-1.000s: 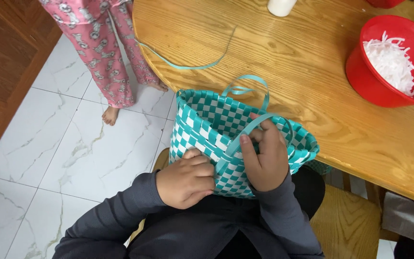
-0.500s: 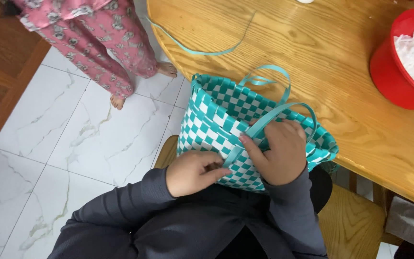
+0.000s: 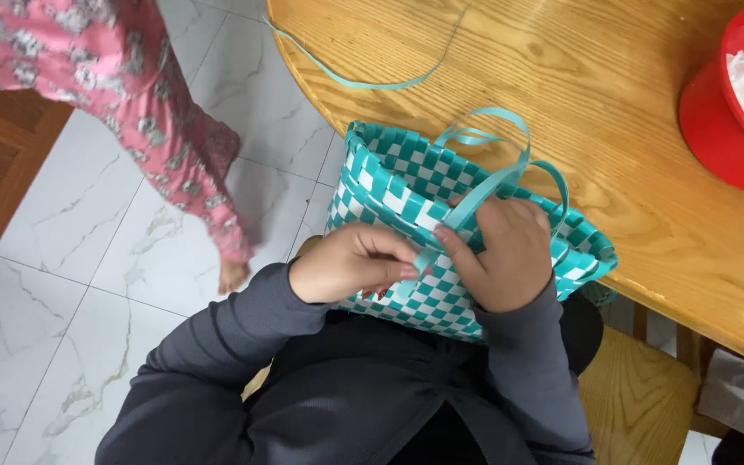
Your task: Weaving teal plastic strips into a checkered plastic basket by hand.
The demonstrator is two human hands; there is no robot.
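Wooden table (image 3: 561, 95) behind; basket (image 3: 406, 185) mouth faces it; both hands' fingers (image 3: 406, 271) pinch its strip (image 3: 467, 211).

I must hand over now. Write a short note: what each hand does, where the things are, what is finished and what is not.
Left hand: pinches a teal strip at the basket's side.
Right hand: presses on the same strip, on the basket wall.
Woven basket: teal and white, on the lap, against the wooden table.
Done: walls woven.
Left: strip ends loose at the rim; spare strip on the table.
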